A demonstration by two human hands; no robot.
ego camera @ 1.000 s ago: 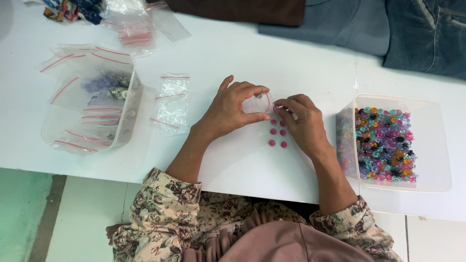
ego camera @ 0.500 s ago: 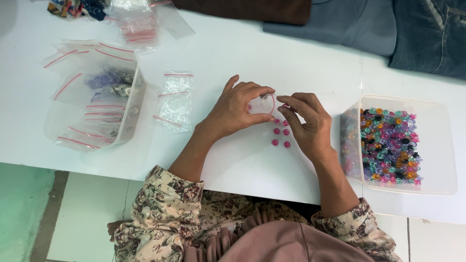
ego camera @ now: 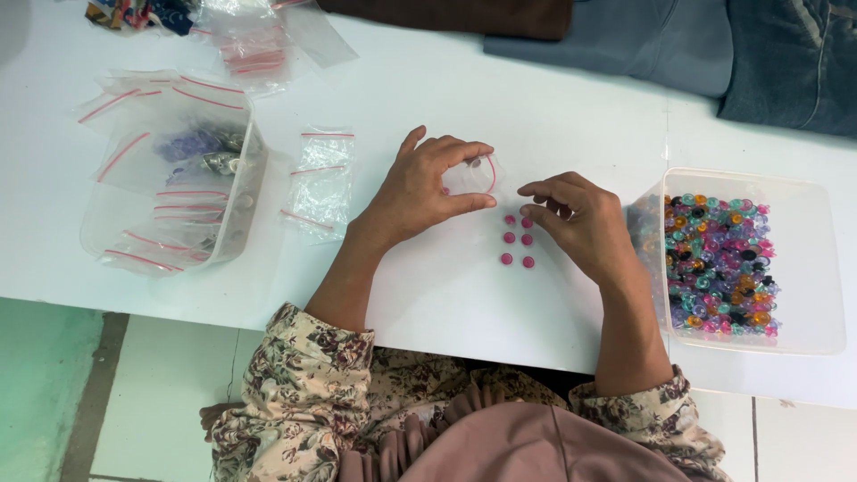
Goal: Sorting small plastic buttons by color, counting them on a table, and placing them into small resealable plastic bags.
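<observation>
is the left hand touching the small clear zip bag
Touching: the head view shows the left hand pinching the small clear zip bag between thumb and fingers.

I sit at a white counter [ego camera: 553,107] under even, soft light, with folded blue and brown cloth [ego camera: 678,45] lying along its far edge and pale floor tiles [ego camera: 161,384] with a green strip [ego camera: 40,384] below its near edge.

One head-worn view looks steeply down, fairly near, onto the white table [ego camera: 428,295]; no second view.
</observation>
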